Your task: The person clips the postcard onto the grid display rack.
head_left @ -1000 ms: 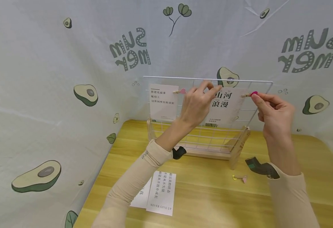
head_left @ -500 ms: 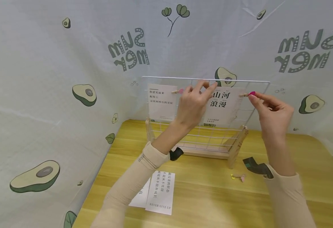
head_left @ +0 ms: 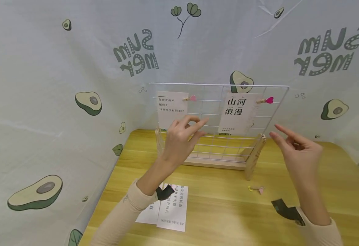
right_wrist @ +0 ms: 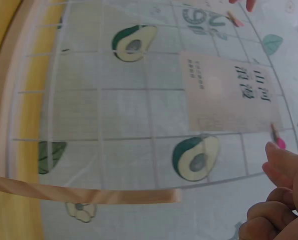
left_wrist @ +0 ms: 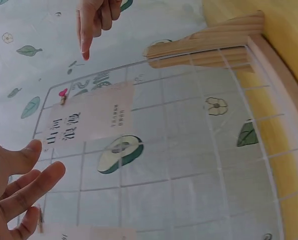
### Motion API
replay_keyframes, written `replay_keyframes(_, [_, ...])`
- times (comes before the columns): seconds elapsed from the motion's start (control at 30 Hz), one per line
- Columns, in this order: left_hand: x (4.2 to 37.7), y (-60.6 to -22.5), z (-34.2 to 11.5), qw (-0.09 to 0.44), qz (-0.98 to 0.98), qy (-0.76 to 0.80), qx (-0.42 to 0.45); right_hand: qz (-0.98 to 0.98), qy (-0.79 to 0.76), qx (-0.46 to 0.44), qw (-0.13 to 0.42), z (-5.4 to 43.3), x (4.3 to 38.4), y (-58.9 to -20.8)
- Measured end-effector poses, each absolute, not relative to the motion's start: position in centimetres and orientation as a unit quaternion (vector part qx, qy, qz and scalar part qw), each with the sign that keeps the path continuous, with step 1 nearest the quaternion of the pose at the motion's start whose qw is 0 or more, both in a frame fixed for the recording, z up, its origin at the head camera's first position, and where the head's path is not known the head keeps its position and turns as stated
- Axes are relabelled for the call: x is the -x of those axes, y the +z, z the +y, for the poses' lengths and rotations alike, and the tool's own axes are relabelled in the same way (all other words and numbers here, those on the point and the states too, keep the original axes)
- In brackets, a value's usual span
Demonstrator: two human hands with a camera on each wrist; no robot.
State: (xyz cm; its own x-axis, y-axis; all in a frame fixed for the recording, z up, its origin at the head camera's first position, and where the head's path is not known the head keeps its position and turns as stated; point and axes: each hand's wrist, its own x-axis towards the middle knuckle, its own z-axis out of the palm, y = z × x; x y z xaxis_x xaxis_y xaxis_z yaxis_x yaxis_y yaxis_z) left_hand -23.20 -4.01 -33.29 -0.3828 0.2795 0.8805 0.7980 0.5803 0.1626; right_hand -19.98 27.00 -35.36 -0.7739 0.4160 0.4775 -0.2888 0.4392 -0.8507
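A white wire grid (head_left: pixel 219 84) stands upright in a wooden base (head_left: pixel 216 163). On its right hangs a card with large black characters (head_left: pixel 236 116). A small wooden clip with a dark pink heart (head_left: pixel 268 100) grips that card's right edge. Another text card (head_left: pixel 171 106) hangs at the left, with a light pink heart clip (head_left: pixel 193 98) at its upper right edge. My left hand (head_left: pixel 179 140), empty with fingers apart, overlaps the left card's lower corner. My right hand (head_left: pixel 304 153) is empty beside the grid's right side, thumb and forefinger apart, the other fingers curled.
Two printed cards (head_left: pixel 172 212) lie overlapping on the yellow wood-grain table (head_left: pixel 222 212), front left of the base. Small clips (head_left: pixel 256 189), yellow and pink, lie on the table to the right. Behind the rack hangs a white curtain (head_left: pixel 105 51) with avocado prints.
My right hand has let go of the dark pink heart clip and moved down. My left hand has left the right card's upper left corner, moving down and left. The card stays hanging.
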Motion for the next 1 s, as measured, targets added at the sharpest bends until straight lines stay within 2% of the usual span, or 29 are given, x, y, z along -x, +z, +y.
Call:
replay_keyframes(0.13, [22.3, -36.8, -5.9, 0.402, -0.796, -0.313, 0.327, -0.817, 0.501, 0.064, 0.279, 27.4, 18.6, -38.8])
replay_keyframes(0.33, [21.4, -41.8, -8.4, 0.345, -0.821, -0.348, 0.292, -0.855, 0.459, 0.084, 0.227, 28.8, 17.1, -44.2])
replay_keyframes(0.53, [20.5, -45.4, -10.4, 0.263, -0.857, -0.359, 0.260, -0.868, 0.455, 0.126, 0.154, 29.9, 15.5, -48.6])
replay_keyframes(0.77, [20.2, -48.4, -12.4, 0.117, -0.893, -0.374, 0.223, -0.876, 0.435, 0.185, 0.095, 30.2, 14.4, -50.3])
replay_keyframes(1.0, [20.6, -49.8, -13.8, 0.007, -0.923, -0.327, 0.201, -0.906, 0.362, 0.217, 0.025, 30.7, 14.3, -50.9])
